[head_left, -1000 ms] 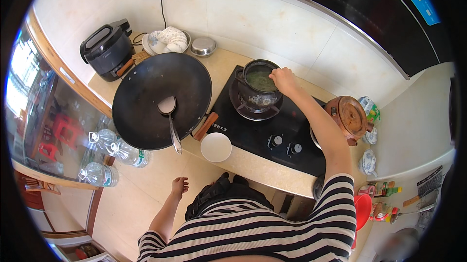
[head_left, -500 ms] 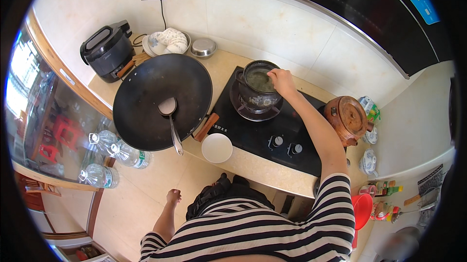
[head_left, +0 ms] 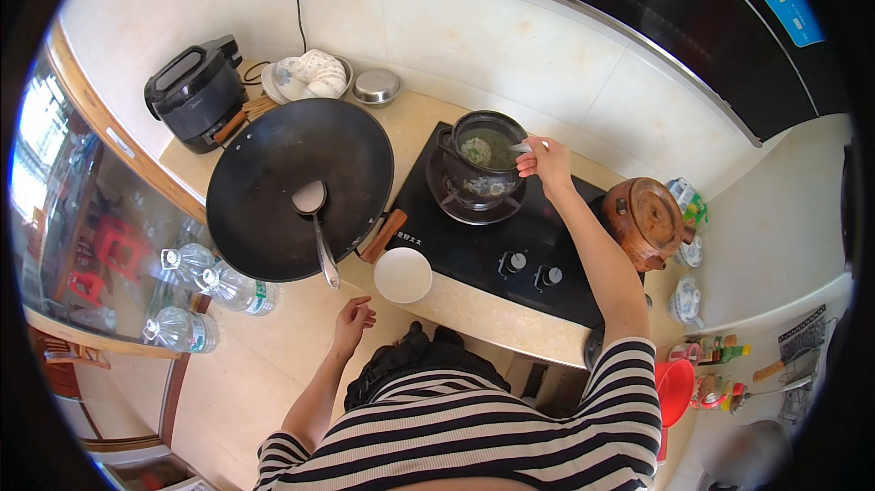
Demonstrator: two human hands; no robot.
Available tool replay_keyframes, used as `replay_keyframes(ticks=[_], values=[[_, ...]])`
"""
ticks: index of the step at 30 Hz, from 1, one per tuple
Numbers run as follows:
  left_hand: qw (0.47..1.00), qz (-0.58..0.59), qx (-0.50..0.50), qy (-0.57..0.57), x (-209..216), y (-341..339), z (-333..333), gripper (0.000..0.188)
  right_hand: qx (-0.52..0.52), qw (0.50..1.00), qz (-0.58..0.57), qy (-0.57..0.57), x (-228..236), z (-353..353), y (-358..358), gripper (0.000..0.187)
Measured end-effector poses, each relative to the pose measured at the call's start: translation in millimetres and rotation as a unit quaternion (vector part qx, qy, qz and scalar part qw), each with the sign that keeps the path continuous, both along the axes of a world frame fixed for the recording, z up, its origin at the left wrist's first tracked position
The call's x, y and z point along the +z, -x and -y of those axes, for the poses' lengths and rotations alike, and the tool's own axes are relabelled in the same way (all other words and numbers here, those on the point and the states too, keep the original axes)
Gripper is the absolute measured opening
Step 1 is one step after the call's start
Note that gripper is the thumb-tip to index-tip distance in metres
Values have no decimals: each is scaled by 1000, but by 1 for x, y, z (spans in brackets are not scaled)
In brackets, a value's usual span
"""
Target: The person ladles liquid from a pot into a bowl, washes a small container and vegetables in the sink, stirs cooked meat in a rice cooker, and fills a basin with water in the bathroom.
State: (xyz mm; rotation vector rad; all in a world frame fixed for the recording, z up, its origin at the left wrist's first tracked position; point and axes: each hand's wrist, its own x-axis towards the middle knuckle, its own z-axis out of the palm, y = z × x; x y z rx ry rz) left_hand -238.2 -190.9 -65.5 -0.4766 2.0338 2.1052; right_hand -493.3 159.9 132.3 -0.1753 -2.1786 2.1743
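My right hand (head_left: 545, 163) is closed on a short pale spoon (head_left: 523, 147) at the right rim of a dark clay pot (head_left: 486, 183) on the stove. The spoon's lower end is hard to make out. In the pot's greenish liquid shows a pale lump with green flecks (head_left: 475, 151). My left hand (head_left: 353, 320) hangs off the counter's front edge with fingers apart and holds nothing. Closest to it are a white bowl (head_left: 403, 277) and the handle of a ladle (head_left: 323, 245), whose head lies in a large black wok (head_left: 273, 158).
A brown clay pot (head_left: 643, 224) stands at the right of the black stove (head_left: 460, 277). A black cooker (head_left: 193, 94), stacked dishes (head_left: 310, 76) and a metal bowl (head_left: 376, 86) line the back left. Plastic bottles (head_left: 239, 289) stand left below. The range hood (head_left: 620, 8) overhangs the back.
My right hand has drawn back slightly right from over the pot, and the spoon and pale lump now show. My left hand has risen toward the white bowl, its fingers opening.
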Motion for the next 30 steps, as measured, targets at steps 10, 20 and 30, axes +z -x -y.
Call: replay_keyframes(ticks=[10,20,30], values=[[998,-9,-27,-61,27,20,-24,43,69,840,-361,-400,-1,-6,-41,21],[998,-1,-23,-58,19,26,-29,45,49,781,-440,-441,-29,-5,-78,25],[997,9,-23,-73,16,32,-30,45,8,783,-441,-438,-35,-6,-95,33]])
